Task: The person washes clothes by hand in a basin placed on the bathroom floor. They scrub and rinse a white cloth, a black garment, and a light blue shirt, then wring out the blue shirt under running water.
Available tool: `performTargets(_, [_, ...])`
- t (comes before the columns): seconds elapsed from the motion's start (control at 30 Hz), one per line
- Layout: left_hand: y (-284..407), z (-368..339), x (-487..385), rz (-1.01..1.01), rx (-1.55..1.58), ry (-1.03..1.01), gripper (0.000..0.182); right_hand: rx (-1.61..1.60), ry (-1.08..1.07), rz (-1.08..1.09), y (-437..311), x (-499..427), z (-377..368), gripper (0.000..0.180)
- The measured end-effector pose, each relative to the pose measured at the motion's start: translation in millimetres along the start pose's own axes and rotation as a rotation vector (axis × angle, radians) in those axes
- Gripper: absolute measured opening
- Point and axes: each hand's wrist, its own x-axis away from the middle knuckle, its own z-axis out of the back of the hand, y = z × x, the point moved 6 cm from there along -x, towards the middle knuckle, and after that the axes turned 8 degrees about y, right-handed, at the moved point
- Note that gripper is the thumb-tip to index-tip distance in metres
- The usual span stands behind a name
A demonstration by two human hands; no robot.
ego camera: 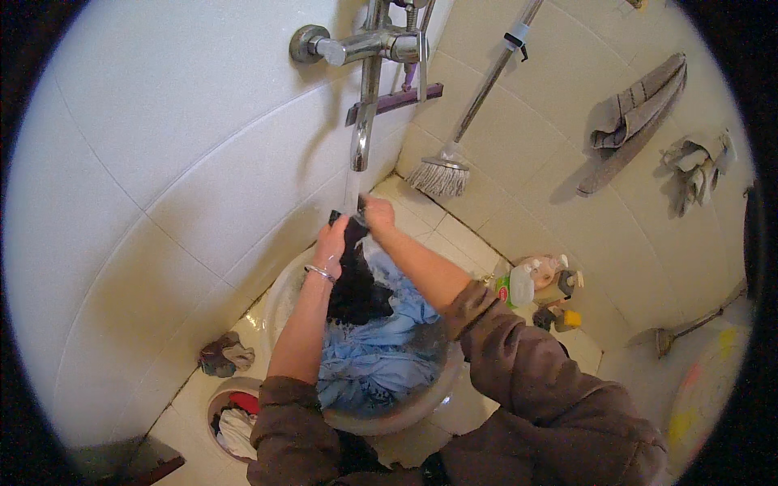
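Note:
Both hands hold a black cloth garment (357,285) by its upper end, under water running from a chrome spout (360,143). My left hand (331,246) grips its left side; a silver bangle circles that wrist. My right hand (378,214) grips the other side, its fingers partly hidden behind the fabric. The garment hangs down into a large pale basin (285,304). Light blue wet cloth (383,358) fills much of the basin, in cloudy water. A whitish piece of cloth (375,254) lies beside the black garment.
A small tub (213,404) of clothes stands at lower left, near crumpled socks (225,355). A mop (440,176) and a purple squeegee (401,103) are by the corner. Bottles (519,285) stand along the right wall, where a grey towel (638,109) hangs. The mixer tap (371,47) juts out above.

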Motion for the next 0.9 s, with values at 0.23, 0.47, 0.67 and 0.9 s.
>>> performTargets(0.23, [83.1, 27.2, 6.8, -0.578, -0.225, 0.215, 0.041, -0.815, -0.690, -0.747, 1.5, 27.7, 4.4, 0.029])
performTargets(0.47, [133.1, 22.9, 40.8, -0.569, 0.055, 0.074, 0.040, 0.042, -0.466, -0.125, -1.7, 13.1, 27.0, 0.024])
performTargets(0.67, [113.3, -10.3, 50.3, -0.956, -0.765, -0.124, 0.067, -0.935, -0.741, -0.382, -52.3, 32.6, 31.7, 0.035])
performTargets(0.9, [135.0, -33.2, 81.6, -0.477, 0.014, -0.316, 0.039, -0.319, -0.691, 0.346, -62.4, 64.6, 61.7, 0.081])
